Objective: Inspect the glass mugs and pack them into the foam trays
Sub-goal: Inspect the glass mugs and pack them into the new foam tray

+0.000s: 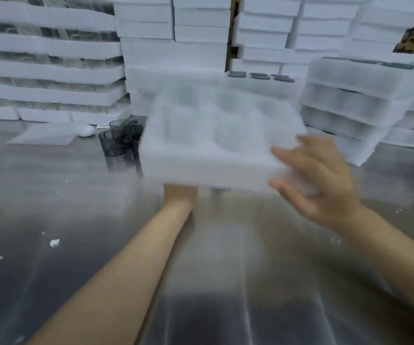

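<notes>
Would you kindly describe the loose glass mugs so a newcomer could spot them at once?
Start at the white foam tray held over the steel table. Just beyond its left edge stands a small cluster of smoky grey glass mugs, the only dark, see-through things among white foam.

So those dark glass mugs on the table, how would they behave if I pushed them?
The glass mugs stand upright on a smooth metal table, so they would probably slide rather than tip. Clustered closely, they may knock together. Being glass, likely fragile.
</notes>
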{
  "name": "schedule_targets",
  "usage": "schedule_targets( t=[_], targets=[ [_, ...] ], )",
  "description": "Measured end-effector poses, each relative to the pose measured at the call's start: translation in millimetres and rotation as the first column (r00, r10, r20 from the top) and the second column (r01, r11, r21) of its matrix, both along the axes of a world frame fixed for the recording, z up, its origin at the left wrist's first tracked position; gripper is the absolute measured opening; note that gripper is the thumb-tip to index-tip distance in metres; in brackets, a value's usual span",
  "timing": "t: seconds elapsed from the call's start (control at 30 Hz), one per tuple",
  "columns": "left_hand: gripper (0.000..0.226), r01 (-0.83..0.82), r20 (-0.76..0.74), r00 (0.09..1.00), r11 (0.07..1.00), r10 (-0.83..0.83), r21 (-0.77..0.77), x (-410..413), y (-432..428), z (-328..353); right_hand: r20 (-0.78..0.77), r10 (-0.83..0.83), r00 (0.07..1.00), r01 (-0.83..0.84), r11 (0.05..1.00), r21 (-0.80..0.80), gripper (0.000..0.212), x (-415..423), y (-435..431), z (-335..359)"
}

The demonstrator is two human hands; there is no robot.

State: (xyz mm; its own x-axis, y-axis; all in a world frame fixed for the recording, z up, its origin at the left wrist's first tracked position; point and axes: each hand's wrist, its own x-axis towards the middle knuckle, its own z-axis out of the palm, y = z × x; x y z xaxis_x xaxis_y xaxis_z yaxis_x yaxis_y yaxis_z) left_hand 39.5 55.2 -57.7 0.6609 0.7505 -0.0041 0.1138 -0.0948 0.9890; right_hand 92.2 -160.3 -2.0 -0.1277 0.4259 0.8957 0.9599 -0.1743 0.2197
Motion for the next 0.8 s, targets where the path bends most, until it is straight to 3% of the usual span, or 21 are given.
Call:
schedule_targets(
  t=[0.1, 0.2, 0.23, 0.3, 0.37, 0.4, 0.47, 0.53, 0.63, 0.8],
  targets=[
    [0.017, -0.050, 0.145, 0.987, 0.987, 0.073, -0.154, -12, 16, 10, -0.055, 0.058, 0.997, -0.066, 0.985, -0.161, 0.032, -17, -39, -27],
    [0.023, -0.105, 0.202, 0.960, 0.917, 0.195, -0.384, -19, 28, 18, -0.283, 0.005, 0.959, -0.134, 0.888, -0.439, 0.040, -18, -52, -41],
    [0.019, -0.073, 0.219, 0.954, 0.867, 0.204, -0.492, -21, 29, 19, -0.376, 0.022, 0.926, -0.191, 0.888, -0.419, 0.040, -15, -52, -41],
    [0.010, -0.016, 0.239, 0.955, 0.835, 0.176, -0.551, -24, 32, 18, -0.564, 0.153, 0.811, -0.283, 0.947, -0.150, 0.038, -5, -47, -41],
    [0.011, 0.056, 0.266, 0.959, 0.860, 0.094, -0.507, -27, 33, 17, -0.683, 0.283, 0.673, -0.193, 0.959, 0.208, 0.034, 12, -41, -41],
    [0.010, 0.120, 0.303, 0.952, 0.865, 0.039, -0.487, -26, 32, 16, -0.736, 0.294, 0.610, -0.090, 0.948, 0.304, 0.032, 22, -39, -44],
    [0.010, 0.266, 0.351, 0.931, 0.851, -0.104, -0.453, -21, 28, 15, -0.850, 0.212, 0.482, 0.088, 0.954, 0.287, 0.028, 49, -35, -52],
    [0.034, 0.324, 0.277, 0.930, 0.893, -0.240, -0.313, -13, 25, 12, -0.914, 0.088, 0.396, 0.208, 0.961, 0.182, 0.025, 75, -27, -59],
    [0.043, 0.332, 0.207, 0.932, 0.930, -0.298, -0.155, -4, 21, 9, -0.906, -0.034, 0.422, 0.301, 0.948, 0.104, 0.025, 100, -7, -58],
    [0.047, 0.375, 0.275, 0.907, 0.909, -0.319, -0.181, 0, 18, 4, -0.799, -0.134, 0.586, 0.180, 0.983, -0.033, 0.028, 116, 8, -52]
  ],
)
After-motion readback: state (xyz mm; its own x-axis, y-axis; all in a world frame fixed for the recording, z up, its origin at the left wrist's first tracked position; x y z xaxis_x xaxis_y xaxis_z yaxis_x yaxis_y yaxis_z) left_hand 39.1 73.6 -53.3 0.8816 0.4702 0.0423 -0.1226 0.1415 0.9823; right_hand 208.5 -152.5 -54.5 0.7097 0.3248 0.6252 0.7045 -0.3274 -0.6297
